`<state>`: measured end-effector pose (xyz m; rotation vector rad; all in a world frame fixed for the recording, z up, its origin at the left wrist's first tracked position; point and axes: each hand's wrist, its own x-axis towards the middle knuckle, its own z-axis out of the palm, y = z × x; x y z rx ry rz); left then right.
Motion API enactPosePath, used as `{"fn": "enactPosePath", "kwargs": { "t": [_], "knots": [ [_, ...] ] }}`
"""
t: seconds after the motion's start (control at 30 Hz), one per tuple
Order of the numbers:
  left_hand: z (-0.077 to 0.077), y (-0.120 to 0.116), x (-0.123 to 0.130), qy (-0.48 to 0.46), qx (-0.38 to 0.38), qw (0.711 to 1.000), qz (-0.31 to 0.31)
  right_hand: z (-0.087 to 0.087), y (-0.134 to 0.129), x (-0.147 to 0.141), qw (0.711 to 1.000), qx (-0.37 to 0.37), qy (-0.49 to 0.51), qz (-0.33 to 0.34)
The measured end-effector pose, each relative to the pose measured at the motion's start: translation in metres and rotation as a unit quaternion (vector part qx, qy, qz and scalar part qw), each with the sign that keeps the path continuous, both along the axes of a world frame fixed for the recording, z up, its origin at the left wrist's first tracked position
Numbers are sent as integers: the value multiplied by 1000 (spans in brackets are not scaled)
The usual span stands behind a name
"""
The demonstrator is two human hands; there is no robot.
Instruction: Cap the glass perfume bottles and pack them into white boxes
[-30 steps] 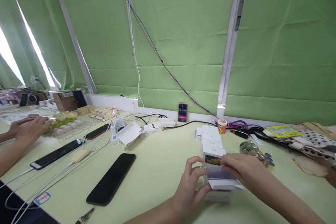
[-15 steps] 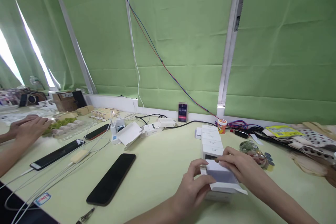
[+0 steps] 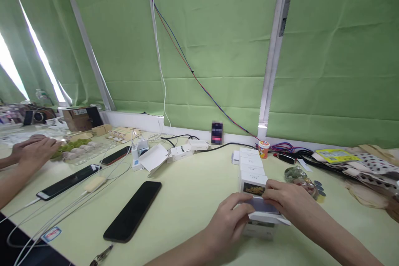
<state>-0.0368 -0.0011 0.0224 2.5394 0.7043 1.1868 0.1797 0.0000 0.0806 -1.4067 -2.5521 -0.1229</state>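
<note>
A small white cardboard box (image 3: pixel 259 229) stands on the table at the lower right, with its flap raised toward me and a greyish inside showing. The fingers of my left hand (image 3: pixel 230 217) pinch its left side near the top edge. My right hand (image 3: pixel 287 199) grips the far right edge, fingertips curled over it. Directly behind stands a row of similar white boxes (image 3: pixel 251 170); the nearest has a dark picture with a yellowish plant on its front. My fingers hide part of the held box's rim.
A black phone (image 3: pixel 133 212) lies left of my hands. Opened white packaging (image 3: pixel 153 158) and cables are behind it. An orange-and-white tub (image 3: pixel 263 149), clear bags (image 3: pixel 301 179) and a yellow packet (image 3: pixel 337 156) lie to the right. Another person's hands (image 3: pixel 39 149) are at far left.
The raised flap and box top have tipped lower, away from my face. My right hand has shifted slightly, and the picture on the box behind shows more.
</note>
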Motion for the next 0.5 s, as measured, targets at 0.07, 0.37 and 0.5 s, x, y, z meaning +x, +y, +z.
{"fn": "enactPosePath", "kwargs": {
  "t": [0.07, 0.37, 0.5],
  "knots": [
    [2, 0, 0, -3, -15, 1000, -3, -3, 1, -2, 999, 17, -29, -5],
    [8, -5, -2, -119, -145, 981, -49, 16, -9, 0, 983, -138, 121, 0],
    [10, -8, 2, -124, -197, 972, -15, 16, -12, 3, 974, -179, 137, 3]
  ]
}}
